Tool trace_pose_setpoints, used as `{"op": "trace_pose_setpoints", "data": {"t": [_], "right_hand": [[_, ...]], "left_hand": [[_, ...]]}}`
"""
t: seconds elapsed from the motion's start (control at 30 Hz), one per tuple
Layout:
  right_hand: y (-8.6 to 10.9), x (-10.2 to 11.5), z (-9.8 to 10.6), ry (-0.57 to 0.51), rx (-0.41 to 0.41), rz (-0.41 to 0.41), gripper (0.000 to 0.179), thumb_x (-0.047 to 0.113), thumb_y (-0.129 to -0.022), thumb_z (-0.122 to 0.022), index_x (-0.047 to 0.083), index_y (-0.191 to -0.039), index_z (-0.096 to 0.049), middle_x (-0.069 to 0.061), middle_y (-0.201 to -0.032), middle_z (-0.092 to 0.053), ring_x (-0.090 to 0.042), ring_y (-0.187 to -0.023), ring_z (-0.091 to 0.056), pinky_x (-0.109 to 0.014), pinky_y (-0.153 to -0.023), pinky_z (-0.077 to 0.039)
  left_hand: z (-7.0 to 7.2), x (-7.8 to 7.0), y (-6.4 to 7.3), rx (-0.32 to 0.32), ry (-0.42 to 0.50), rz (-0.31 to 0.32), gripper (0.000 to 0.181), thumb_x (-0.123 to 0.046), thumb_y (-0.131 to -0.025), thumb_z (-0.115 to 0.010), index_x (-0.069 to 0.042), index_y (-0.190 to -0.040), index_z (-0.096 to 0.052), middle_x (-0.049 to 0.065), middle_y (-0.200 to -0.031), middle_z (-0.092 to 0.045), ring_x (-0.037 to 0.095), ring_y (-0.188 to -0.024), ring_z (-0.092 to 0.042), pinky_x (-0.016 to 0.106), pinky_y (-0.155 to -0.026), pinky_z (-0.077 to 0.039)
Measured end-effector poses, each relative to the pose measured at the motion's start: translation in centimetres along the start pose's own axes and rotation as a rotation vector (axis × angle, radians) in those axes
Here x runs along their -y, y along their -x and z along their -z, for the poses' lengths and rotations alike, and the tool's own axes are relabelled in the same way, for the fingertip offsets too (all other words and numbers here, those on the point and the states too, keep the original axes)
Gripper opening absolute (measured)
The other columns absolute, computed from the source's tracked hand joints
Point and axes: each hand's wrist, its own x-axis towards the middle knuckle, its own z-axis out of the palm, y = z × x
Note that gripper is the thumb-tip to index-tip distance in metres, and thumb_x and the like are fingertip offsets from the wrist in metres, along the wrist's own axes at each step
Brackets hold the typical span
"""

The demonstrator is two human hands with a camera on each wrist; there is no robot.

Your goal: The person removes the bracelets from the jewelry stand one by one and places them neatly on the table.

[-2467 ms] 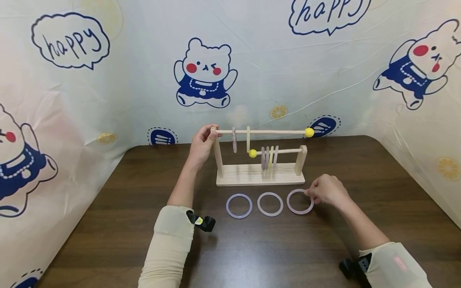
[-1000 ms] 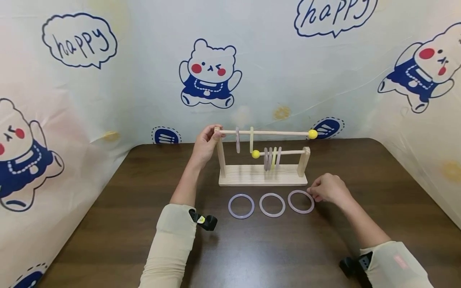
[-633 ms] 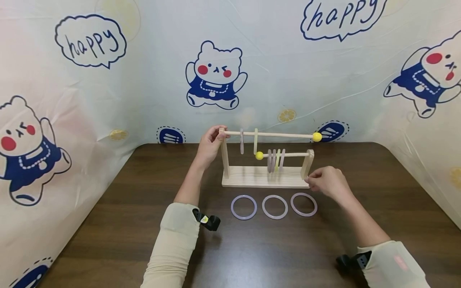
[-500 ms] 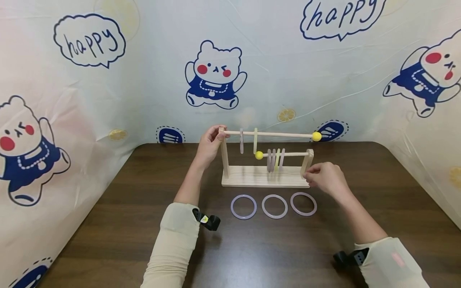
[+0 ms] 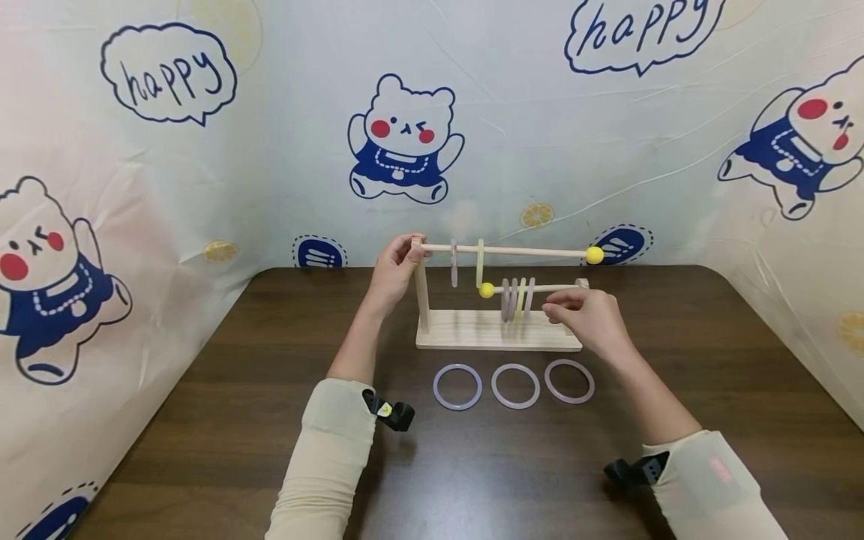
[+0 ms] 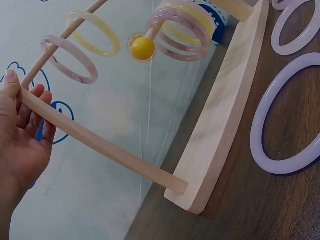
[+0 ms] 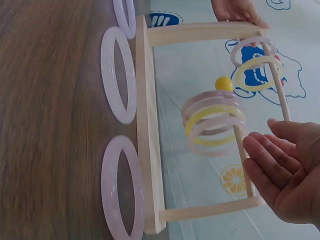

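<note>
Your left hand pinches the taller post of the wooden stand between thumb and fingers. Your right hand, fingers loosely extended, holds nothing; it is just beside the lower rod, contact unclear. Four rings hang on that rod, two rings on the upper rod; three loose rings lie on the table.

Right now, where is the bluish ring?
In the head view, the bluish ring lies on the table, leftmost of three, in front of the wooden stand and beside the whitish ring.
</note>
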Motion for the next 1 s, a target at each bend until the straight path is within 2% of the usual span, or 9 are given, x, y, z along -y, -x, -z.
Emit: {"op": "trace_pose_setpoints", "data": {"t": [0.3, 0.53, 0.6, 0.77, 0.8, 0.87, 1.0], "right_hand": [[-0.4, 0.8, -0.9, -0.066, -0.096, 0.043, 0.022, 0.014, -0.083, -0.070, -0.001, -0.100, -0.069, -0.011, -0.080, -0.070, -0.021, -0.073, -0.067, -0.025, -0.054, -0.043], [-0.6, 1.2, -1.5, -0.132, -0.112, 0.050, 0.027, 0.013, -0.083, -0.070, -0.002, -0.105, -0.066, -0.014, -0.086, -0.069, -0.025, -0.080, -0.067, -0.020, -0.061, -0.045], [-0.7, 1.3, -1.7, -0.153, -0.106, 0.046, 0.028, 0.013, -0.084, -0.069, -0.003, -0.107, -0.065, -0.015, -0.088, -0.069, -0.026, -0.081, -0.067, -0.018, -0.062, -0.045], [-0.9, 1.5, -2.3, -0.190, -0.104, 0.047, 0.030, 0.011, -0.084, -0.069, -0.004, -0.109, -0.064, -0.016, -0.091, -0.069, -0.026, -0.083, -0.066, -0.017, -0.063, -0.046], [-0.9, 1.6, -2.4, -0.199, -0.104, 0.048, 0.030, 0.011, -0.084, -0.069, -0.004, -0.109, -0.064, -0.016, -0.091, -0.069, -0.026, -0.083, -0.066, -0.017, -0.063, -0.046], [-1.1, 1.8, -2.6, -0.221, -0.100, 0.045, 0.030, 0.011, -0.084, -0.069, -0.003, -0.109, -0.064, -0.016, -0.092, -0.069, -0.026, -0.084, -0.066, -0.018, -0.065, -0.047], [-1.8, 2.6, -3.1, -0.257, -0.079, 0.029, 0.031, 0.014, -0.084, -0.069, -0.002, -0.111, -0.064, -0.015, -0.095, -0.068, -0.025, -0.087, -0.065, -0.020, -0.065, -0.048]], "left_hand": [[-0.1, -0.1, 0.1, -0.003, -0.003, -0.017, 0.044, -0.029, -0.089, -0.051, 0.002, -0.120, -0.051, 0.029, -0.110, -0.054, 0.036, -0.106, -0.050, 0.036, -0.092, -0.038], [-0.1, 0.0, 0.0, -0.003, -0.004, -0.016, 0.044, -0.029, -0.090, -0.050, 0.003, -0.121, -0.051, 0.030, -0.110, -0.053, 0.036, -0.107, -0.050, 0.033, -0.092, -0.038], [-0.1, 0.0, 0.0, -0.002, 0.005, -0.017, 0.043, -0.027, -0.091, -0.050, 0.003, -0.121, -0.051, 0.026, -0.107, -0.055, 0.038, -0.108, -0.049, 0.033, -0.092, -0.038], [-0.2, -0.1, 0.0, 0.002, -0.003, -0.010, 0.038, -0.022, -0.093, -0.049, 0.003, -0.123, -0.051, 0.002, -0.096, -0.059, 0.036, -0.107, -0.050, 0.032, -0.091, -0.039], [-0.2, -0.1, 0.0, 0.001, -0.003, -0.008, 0.038, -0.021, -0.093, -0.048, 0.003, -0.123, -0.051, 0.001, -0.095, -0.059, 0.035, -0.107, -0.050, 0.032, -0.091, -0.039], [-0.2, -0.1, 0.0, -0.001, 0.004, -0.004, 0.038, -0.021, -0.093, -0.048, 0.003, -0.122, -0.051, 0.004, -0.096, -0.059, 0.036, -0.107, -0.049, 0.032, -0.091, -0.039], [-0.2, 0.0, 0.0, -0.005, 0.015, -0.009, 0.040, -0.025, -0.092, -0.050, 0.003, -0.121, -0.051, 0.023, -0.105, -0.056, 0.040, -0.108, -0.048, 0.032, -0.091, -0.038]]}}
